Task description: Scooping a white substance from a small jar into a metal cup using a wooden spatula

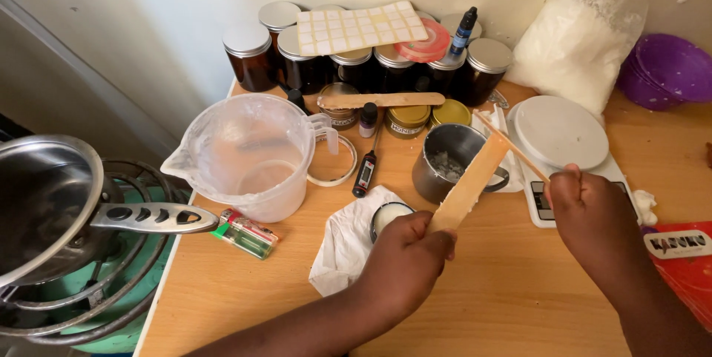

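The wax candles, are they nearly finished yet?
One small tin already holds white wax. Now the left hand holds a wide wooden stick while the right hand rubs a thin stick along it, apparently scraping. Left: the brown jars at the back look unfilled, lids on.

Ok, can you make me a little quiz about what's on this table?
1. True or false: the left hand holds a flat wooden stick.
2. What does the right hand hold? A) thin wooden skewer B) spoon C) lighter
3. What colour are the lids on the brown glass jars by the wall?

Key: 1 true; 2 A; 3 silver.
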